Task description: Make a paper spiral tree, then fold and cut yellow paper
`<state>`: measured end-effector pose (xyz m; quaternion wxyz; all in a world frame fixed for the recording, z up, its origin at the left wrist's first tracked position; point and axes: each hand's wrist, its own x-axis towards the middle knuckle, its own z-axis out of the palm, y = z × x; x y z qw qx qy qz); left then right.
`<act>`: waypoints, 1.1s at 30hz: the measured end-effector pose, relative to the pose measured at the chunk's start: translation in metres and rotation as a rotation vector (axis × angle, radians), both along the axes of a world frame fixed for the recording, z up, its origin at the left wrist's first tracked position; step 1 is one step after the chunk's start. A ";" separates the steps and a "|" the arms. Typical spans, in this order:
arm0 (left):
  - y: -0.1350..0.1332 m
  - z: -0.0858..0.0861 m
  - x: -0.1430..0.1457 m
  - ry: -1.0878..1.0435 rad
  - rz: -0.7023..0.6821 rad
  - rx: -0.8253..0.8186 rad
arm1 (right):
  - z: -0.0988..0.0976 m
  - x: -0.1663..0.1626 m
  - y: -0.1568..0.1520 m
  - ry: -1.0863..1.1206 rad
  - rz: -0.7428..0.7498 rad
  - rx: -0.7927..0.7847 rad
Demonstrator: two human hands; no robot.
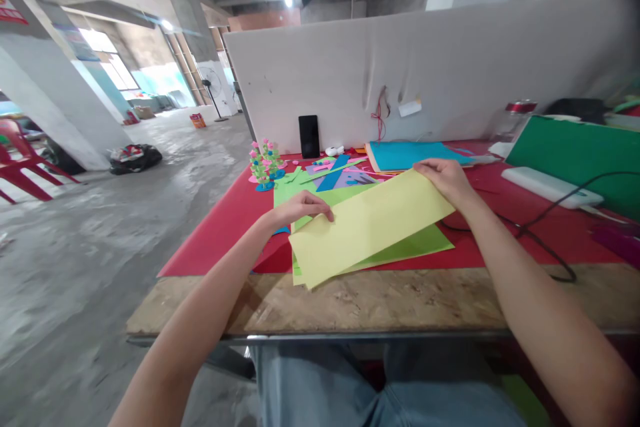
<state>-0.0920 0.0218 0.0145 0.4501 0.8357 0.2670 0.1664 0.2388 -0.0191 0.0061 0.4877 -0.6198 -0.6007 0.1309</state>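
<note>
Slanting lengthwise from near left to far right over a green sheet (420, 245), the pale yellow paper sheet (367, 223) is pinched on its far edge by the left hand (306, 207) and at its far-right corner by the right hand (443, 179), fingers closed on it. Lettering on the red sign (11, 11) cannot be read.

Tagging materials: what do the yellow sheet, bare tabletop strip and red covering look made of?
Yellow sheet: matte paper or thin card; thin, crisp edges. Bare tabletop strip: probably dull chipboard or OSB; mottled, flaky grain. Red covering: smooth, even colour; paper or plastic, can't tell.
</note>
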 end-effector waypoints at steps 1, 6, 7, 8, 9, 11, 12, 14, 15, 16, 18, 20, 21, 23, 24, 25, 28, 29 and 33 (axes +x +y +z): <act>0.002 0.001 -0.003 0.004 0.012 0.014 | 0.000 0.007 0.000 0.004 -0.001 -0.012; -0.001 0.007 -0.006 0.052 0.074 0.065 | 0.001 0.009 0.000 -0.238 0.087 0.027; -0.004 0.007 -0.004 0.080 0.081 0.070 | 0.002 0.002 0.000 -0.333 0.098 0.066; -0.008 0.008 -0.002 0.107 0.086 0.073 | 0.003 -0.008 -0.001 -0.418 0.120 0.093; -0.011 0.008 0.001 0.128 0.084 0.077 | 0.004 -0.019 -0.002 -0.485 0.158 0.106; -0.016 0.006 0.006 0.136 0.057 0.091 | 0.005 -0.044 -0.006 -0.531 0.291 0.069; -0.017 0.005 0.008 0.131 0.036 0.101 | 0.005 -0.057 -0.008 -0.525 0.369 0.055; -0.019 0.003 0.010 0.119 -0.008 0.128 | 0.004 -0.080 -0.014 -0.483 0.490 -0.001; -0.020 0.002 0.011 0.112 -0.026 0.138 | 0.003 -0.089 -0.016 -0.453 0.529 -0.027; -0.020 0.002 0.011 0.105 -0.039 0.144 | 0.001 -0.096 -0.018 -0.423 0.561 -0.060; -0.020 0.001 0.011 0.109 -0.047 0.140 | 0.000 -0.103 -0.021 -0.370 0.591 -0.127; -0.020 0.002 0.011 0.125 -0.038 0.128 | 0.000 -0.104 -0.023 -0.341 0.588 -0.188; -0.019 0.003 0.010 0.135 -0.033 0.126 | 0.001 -0.102 -0.023 -0.344 0.577 -0.204; -0.016 0.004 0.007 0.144 -0.028 0.130 | 0.005 -0.095 -0.023 -0.385 0.545 -0.194; -0.013 0.005 0.004 0.143 -0.031 0.129 | 0.007 -0.091 -0.023 -0.413 0.524 -0.183; -0.010 0.005 0.001 0.147 -0.032 0.123 | 0.009 -0.085 -0.022 -0.437 0.496 -0.175; 0.003 0.004 -0.010 0.174 0.023 0.117 | 0.012 -0.070 -0.019 -0.450 0.397 -0.176; 0.007 0.003 -0.013 0.176 0.069 0.136 | 0.012 -0.067 -0.018 -0.437 0.373 -0.179; 0.016 -0.002 -0.014 0.079 0.306 0.289 | 0.007 -0.074 -0.018 -0.395 0.377 -0.178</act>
